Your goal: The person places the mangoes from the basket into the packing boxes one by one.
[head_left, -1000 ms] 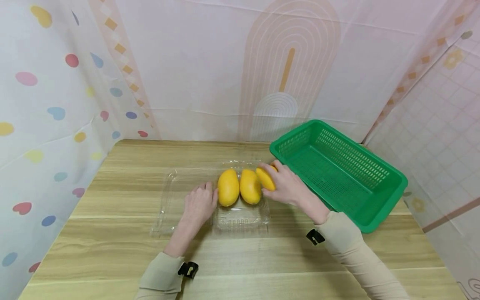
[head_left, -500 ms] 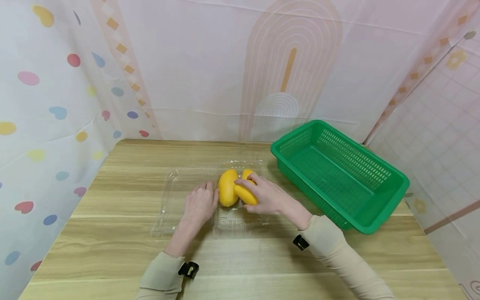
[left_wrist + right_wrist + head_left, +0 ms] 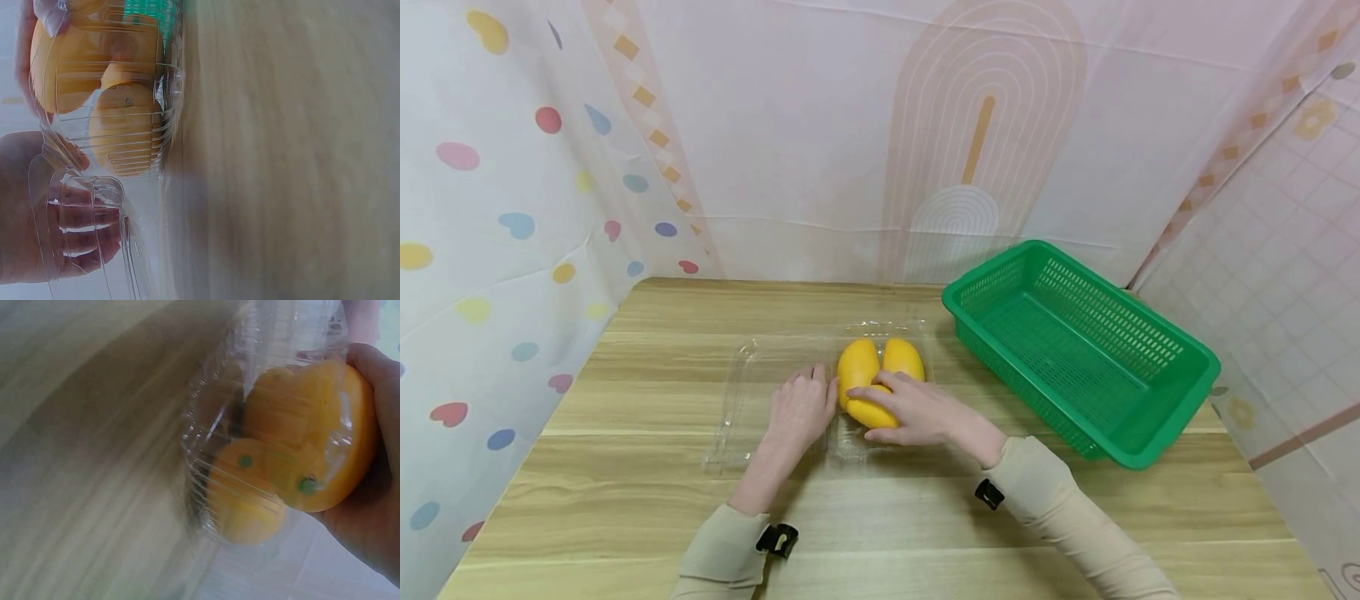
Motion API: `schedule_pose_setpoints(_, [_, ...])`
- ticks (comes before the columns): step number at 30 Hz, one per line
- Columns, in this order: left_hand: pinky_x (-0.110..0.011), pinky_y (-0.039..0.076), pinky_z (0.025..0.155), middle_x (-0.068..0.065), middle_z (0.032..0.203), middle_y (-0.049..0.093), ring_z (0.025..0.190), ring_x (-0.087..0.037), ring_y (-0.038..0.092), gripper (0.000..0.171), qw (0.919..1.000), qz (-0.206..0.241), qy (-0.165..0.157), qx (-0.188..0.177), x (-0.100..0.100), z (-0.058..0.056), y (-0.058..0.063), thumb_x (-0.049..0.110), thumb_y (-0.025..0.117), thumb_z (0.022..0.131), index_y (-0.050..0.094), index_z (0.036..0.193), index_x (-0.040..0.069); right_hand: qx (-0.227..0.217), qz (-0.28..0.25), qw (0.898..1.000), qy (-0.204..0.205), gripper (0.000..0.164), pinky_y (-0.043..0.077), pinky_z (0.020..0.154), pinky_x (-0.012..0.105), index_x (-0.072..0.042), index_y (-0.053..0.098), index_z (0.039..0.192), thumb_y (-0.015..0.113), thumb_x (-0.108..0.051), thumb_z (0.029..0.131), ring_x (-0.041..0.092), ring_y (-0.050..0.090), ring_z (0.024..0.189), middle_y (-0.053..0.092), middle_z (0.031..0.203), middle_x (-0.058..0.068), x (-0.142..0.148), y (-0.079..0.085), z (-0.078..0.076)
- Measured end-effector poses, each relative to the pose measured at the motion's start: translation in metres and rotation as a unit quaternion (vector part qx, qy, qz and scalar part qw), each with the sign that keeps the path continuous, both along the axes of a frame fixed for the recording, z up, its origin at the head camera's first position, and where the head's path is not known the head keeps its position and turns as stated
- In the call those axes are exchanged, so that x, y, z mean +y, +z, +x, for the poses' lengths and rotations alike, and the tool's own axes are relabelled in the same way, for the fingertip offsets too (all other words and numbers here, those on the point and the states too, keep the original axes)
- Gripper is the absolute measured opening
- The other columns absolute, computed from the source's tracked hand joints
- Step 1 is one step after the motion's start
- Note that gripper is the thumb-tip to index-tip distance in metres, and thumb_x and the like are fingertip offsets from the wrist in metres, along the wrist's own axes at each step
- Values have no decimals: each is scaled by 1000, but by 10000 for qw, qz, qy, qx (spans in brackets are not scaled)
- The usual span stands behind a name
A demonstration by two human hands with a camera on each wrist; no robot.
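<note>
A clear plastic clamshell box (image 3: 853, 450) lies unfolded on the wooden table, its lid half (image 3: 752, 417) to the left. Two yellow mangoes (image 3: 857, 367) (image 3: 904, 357) lie side by side in the base. In my right hand (image 3: 917, 412) is a third mango (image 3: 872, 412), tilted and held by the fingers and thumb at the near end of those two; the right wrist view shows this held mango (image 3: 337, 437) through the clear wall. My left hand (image 3: 801, 406) grips the box where lid and base meet, its fingers (image 3: 90, 240) curled behind the clear plastic.
A green perforated basket (image 3: 1075, 333) stands at the table's back right, set at an angle. Patterned cloth (image 3: 805, 150) hangs behind the table and along both sides. Wooden tabletop (image 3: 880, 533) extends in front of the box.
My right hand has carried its mango leftward and toward the near side, from the box's right edge to in front of the two mangoes. My left hand has stayed put.
</note>
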State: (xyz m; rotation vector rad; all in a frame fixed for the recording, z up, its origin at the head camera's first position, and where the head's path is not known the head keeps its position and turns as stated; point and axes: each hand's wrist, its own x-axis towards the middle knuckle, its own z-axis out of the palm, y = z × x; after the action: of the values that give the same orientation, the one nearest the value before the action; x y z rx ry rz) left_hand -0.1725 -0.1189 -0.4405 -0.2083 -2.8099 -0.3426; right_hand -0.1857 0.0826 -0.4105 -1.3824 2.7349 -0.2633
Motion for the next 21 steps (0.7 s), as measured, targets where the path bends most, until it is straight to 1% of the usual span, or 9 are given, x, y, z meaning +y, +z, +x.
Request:
schedule_pose_setpoints(4, [-41, 50, 49, -18, 80, 66, 67, -34, 62, 26, 10000, 1, -8, 44, 0, 0, 1, 24, 55, 94, 57, 89, -1, 23, 76, 9999, 113, 56, 47, 82, 26, -30, 43, 140, 57, -50, 90, 14, 50, 99, 51, 125, 2, -1, -3, 1])
schedule_pose_setpoints(7, [-42, 51, 51, -19, 81, 66, 69, -34, 63, 26, 10000, 28, -4, 51, 0, -1, 1, 24, 55, 94, 58, 90, -2, 118, 111, 9997, 175, 56, 47, 83, 26, -31, 43, 140, 57, -51, 90, 13, 50, 98, 51, 124, 2, -1, -4, 1])
schedule_pose_setpoints(11, [-42, 52, 51, -19, 81, 66, 69, -34, 63, 26, 9999, 21, -46, 104, 0, -1, 0, 23, 55, 94, 58, 90, -2, 309, 95, 9989, 352, 52, 48, 81, 25, -29, 48, 137, 57, -51, 90, 12, 49, 93, 50, 120, 2, -2, -6, 1])
schedule_pose_setpoints(14, [-39, 50, 48, -18, 78, 66, 65, -32, 61, 25, 9998, -11, -97, 154, 0, -1, -1, 22, 56, 93, 58, 88, -2, 474, 69, 9976, 493, 48, 46, 78, 24, -27, 53, 134, 57, -48, 91, 12, 49, 90, 51, 115, 2, -2, -9, 0])
schedule_pose_setpoints(18, [-37, 50, 47, -18, 77, 66, 63, -30, 61, 25, 9998, -14, -124, 143, 0, -1, -1, 22, 56, 93, 59, 88, -3, 531, 37, 9972, 520, 45, 45, 77, 23, -25, 55, 132, 57, -45, 92, 12, 50, 89, 52, 110, -1, 0, -11, 0])
schedule_pose_setpoints(21, [-38, 51, 48, -18, 79, 66, 65, -31, 61, 25, 9999, 17, -109, 103, 0, -1, -1, 22, 56, 93, 59, 91, -3, 501, -94, 9975, 499, 43, 46, 79, 23, -23, 55, 130, 57, -43, 92, 12, 51, 90, 54, 110, -2, 0, -11, 0])
